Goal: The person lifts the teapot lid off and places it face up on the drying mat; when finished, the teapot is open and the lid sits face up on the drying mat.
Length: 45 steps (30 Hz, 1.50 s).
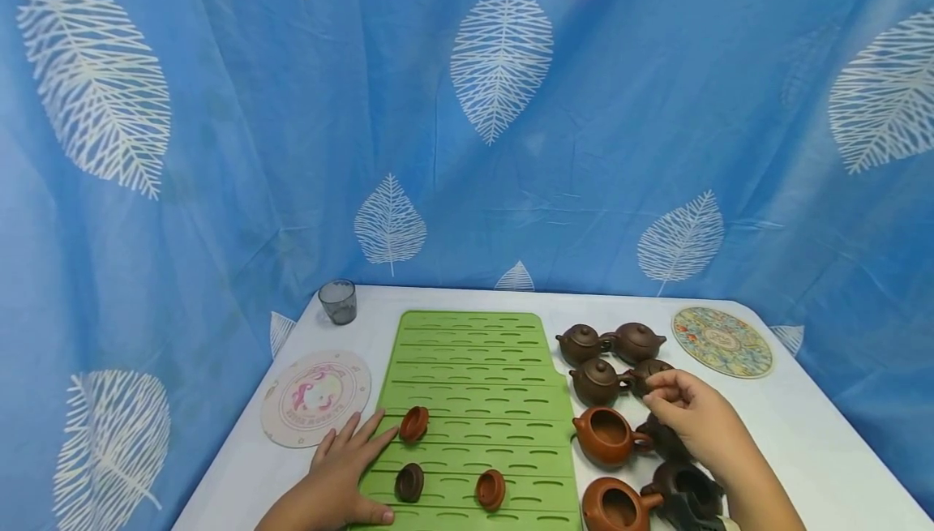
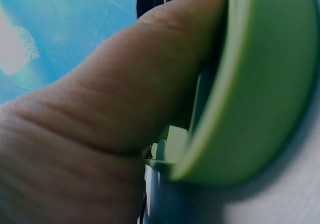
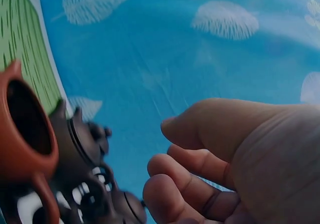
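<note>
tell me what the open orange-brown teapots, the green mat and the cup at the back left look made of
Orange-brown teapots: probably unglazed clay with a soft sheen, judging by the even, earthy colour.
Green mat: likely plastic or silicone, fairly matte; the regular slots and smooth rim look moulded.
Cup: seems smoky grey glass, though tinted plastic is possible; it is see-through.
</note>
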### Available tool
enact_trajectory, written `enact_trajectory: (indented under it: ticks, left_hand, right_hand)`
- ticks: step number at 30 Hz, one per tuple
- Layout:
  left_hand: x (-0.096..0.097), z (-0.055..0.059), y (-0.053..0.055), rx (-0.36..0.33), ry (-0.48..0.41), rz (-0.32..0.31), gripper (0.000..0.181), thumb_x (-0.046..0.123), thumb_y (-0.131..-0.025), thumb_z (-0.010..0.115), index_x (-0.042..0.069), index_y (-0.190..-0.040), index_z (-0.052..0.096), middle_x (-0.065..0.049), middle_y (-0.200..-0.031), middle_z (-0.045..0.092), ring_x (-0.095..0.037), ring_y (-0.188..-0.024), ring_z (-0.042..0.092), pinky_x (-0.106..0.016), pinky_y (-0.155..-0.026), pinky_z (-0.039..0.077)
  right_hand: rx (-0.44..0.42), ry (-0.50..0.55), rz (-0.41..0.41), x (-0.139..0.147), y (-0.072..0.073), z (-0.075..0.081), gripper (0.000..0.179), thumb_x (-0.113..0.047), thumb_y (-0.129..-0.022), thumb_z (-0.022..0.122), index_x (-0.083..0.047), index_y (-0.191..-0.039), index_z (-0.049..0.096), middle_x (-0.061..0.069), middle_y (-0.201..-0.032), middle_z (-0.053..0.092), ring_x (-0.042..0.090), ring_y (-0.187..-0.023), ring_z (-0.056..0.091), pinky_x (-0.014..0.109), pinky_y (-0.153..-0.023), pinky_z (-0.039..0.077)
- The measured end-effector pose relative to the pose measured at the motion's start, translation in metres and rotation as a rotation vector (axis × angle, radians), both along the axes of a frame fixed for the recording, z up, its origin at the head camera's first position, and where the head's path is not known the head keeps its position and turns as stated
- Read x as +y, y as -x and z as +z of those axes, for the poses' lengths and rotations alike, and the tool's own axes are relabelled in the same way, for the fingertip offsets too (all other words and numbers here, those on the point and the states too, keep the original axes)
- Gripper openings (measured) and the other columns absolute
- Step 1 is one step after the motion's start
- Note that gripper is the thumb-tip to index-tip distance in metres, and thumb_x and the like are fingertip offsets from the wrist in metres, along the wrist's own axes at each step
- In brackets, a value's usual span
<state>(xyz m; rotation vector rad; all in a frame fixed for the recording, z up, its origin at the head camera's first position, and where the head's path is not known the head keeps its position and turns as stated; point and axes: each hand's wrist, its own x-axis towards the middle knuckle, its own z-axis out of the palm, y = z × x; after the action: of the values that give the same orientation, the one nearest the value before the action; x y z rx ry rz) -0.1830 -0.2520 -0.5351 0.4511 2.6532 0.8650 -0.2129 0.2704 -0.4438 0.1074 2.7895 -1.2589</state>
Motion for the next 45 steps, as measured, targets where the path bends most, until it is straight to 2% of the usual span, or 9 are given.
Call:
enact_trajectory:
  ticks: [3, 6, 11, 14, 21, 29, 35, 42, 45]
  left_hand:
    - [0.0, -0.001, 0.0, -0.005, -0.003, 0.0, 0.113, 0.069, -0.067, 0.086, 0.031, -0.163, 0.04, -0.013, -0.175, 0.02, -0.056, -0.158, 0.005, -0.08, -0.117, 0.001]
    - [0.001, 0.002, 0.0, -0.012, 0.003, 0.003, 0.114, 0.068, -0.067, 0.086, 0.028, -0.163, 0.041, -0.014, -0.175, 0.02, -0.055, -0.158, 0.006, -0.08, -0.118, 0.002]
    - [0.003, 0.008, -0.002, -0.014, 0.008, -0.008, 0.113, 0.062, -0.07, 0.088, 0.022, -0.164, 0.039, -0.014, -0.175, 0.019, -0.057, -0.157, 0.007, -0.082, -0.116, 0.004]
    - [0.003, 0.008, -0.003, -0.018, 0.006, -0.005, 0.113, 0.062, -0.07, 0.088, 0.022, -0.164, 0.039, -0.014, -0.175, 0.018, -0.057, -0.157, 0.006, -0.082, -0.117, 0.002]
    - [0.002, 0.005, -0.001, -0.002, 0.022, 0.008, 0.115, 0.067, -0.067, 0.088, 0.024, -0.163, 0.042, -0.013, -0.175, 0.019, -0.054, -0.158, 0.005, -0.082, -0.116, 0.002]
    - [0.001, 0.002, 0.001, -0.024, -0.001, -0.002, 0.112, 0.065, -0.07, 0.086, 0.024, -0.164, 0.04, -0.014, -0.175, 0.018, -0.056, -0.157, 0.004, -0.08, -0.117, 0.0]
    - [0.0, -0.001, 0.001, -0.021, -0.003, -0.001, 0.112, 0.068, -0.069, 0.085, 0.028, -0.163, 0.04, -0.013, -0.175, 0.019, -0.058, -0.156, 0.006, -0.08, -0.117, 0.0]
    - [0.002, 0.002, 0.001, -0.001, 0.014, -0.001, 0.113, 0.063, -0.069, 0.088, 0.022, -0.164, 0.04, -0.015, -0.175, 0.02, -0.057, -0.156, 0.007, -0.082, -0.116, 0.004]
    - [0.002, 0.002, 0.001, 0.006, 0.011, 0.002, 0.113, 0.063, -0.069, 0.088, 0.024, -0.163, 0.041, -0.015, -0.175, 0.021, -0.057, -0.157, 0.008, -0.082, -0.116, 0.003]
  right_hand:
    - [-0.024, -0.015, -0.01, 0.012, -0.001, -0.004, 0.047, -0.034, -0.104, 0.066, -0.002, -0.139, 0.058, 0.008, -0.114, 0.067, 0.016, -0.093, 0.061, 0.032, -0.072, 0.052]
    - [-0.04, -0.022, -0.012, 0.022, -0.001, -0.009, 0.047, -0.032, -0.105, 0.065, -0.001, -0.14, 0.057, 0.008, -0.113, 0.066, 0.017, -0.095, 0.061, 0.033, -0.075, 0.052]
    - [-0.07, -0.001, -0.013, 0.034, -0.005, -0.017, 0.049, -0.029, -0.104, 0.066, 0.001, -0.141, 0.054, 0.007, -0.103, 0.065, 0.016, -0.082, 0.058, 0.032, -0.068, 0.048]
    - [-0.067, 0.021, -0.006, 0.039, -0.006, -0.022, 0.05, -0.027, -0.103, 0.067, 0.002, -0.141, 0.054, 0.006, -0.098, 0.064, 0.016, -0.076, 0.055, 0.032, -0.064, 0.046]
    - [-0.043, 0.065, 0.014, 0.048, -0.005, -0.035, 0.053, -0.027, -0.102, 0.07, 0.003, -0.142, 0.053, 0.007, -0.099, 0.064, 0.014, -0.079, 0.055, 0.031, -0.066, 0.047]
    - [-0.075, 0.05, -0.002, 0.057, -0.004, -0.041, 0.039, -0.024, -0.104, 0.068, 0.005, -0.128, 0.059, 0.003, -0.089, 0.057, 0.016, -0.075, 0.053, 0.031, -0.065, 0.045]
    - [-0.038, -0.016, 0.005, 0.059, -0.002, -0.045, 0.035, -0.02, -0.101, 0.069, 0.003, -0.127, 0.061, 0.003, -0.088, 0.057, 0.013, -0.072, 0.052, 0.028, -0.062, 0.044]
    - [-0.016, -0.087, 0.012, 0.061, -0.001, -0.047, 0.034, -0.023, -0.101, 0.07, -0.002, -0.127, 0.065, 0.004, -0.089, 0.059, 0.015, -0.073, 0.052, 0.03, -0.063, 0.045]
    - [-0.003, -0.112, 0.018, 0.061, -0.002, -0.047, 0.033, -0.026, -0.102, 0.07, -0.004, -0.126, 0.067, 0.003, -0.09, 0.059, 0.014, -0.073, 0.051, 0.03, -0.064, 0.044]
